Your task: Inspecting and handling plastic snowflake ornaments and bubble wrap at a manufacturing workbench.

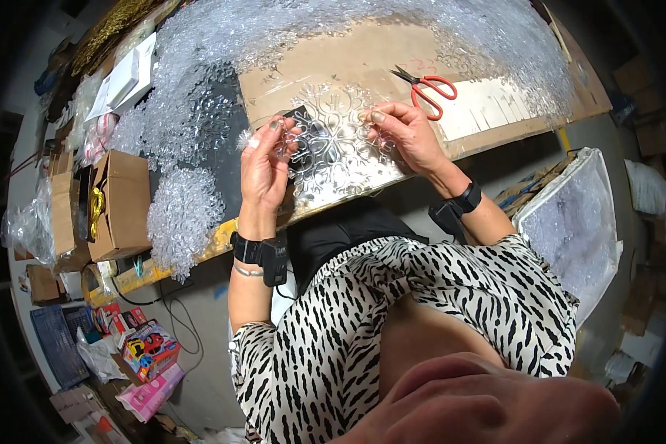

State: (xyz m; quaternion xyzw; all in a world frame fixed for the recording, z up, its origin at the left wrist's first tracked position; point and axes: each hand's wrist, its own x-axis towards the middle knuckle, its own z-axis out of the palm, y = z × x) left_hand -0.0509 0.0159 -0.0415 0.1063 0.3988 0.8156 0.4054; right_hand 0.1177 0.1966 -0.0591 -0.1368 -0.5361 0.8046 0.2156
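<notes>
A clear plastic snowflake (pixel 333 140) is held flat above the near edge of the bench (pixel 496 122), spanning both grips: the left hand (pixel 263 170) pinches its left rim, the right hand (pixel 407 133) its right rim. Red-handled scissors (pixel 429 90) lie beyond the right hand, toward the far edge.

bright overhead light, dark bent rim

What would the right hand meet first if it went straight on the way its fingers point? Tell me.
The right hand points leftward across the clear snowflake ornament it already pinches; beyond that, probably the left hand, though depth is unclear.
</notes>
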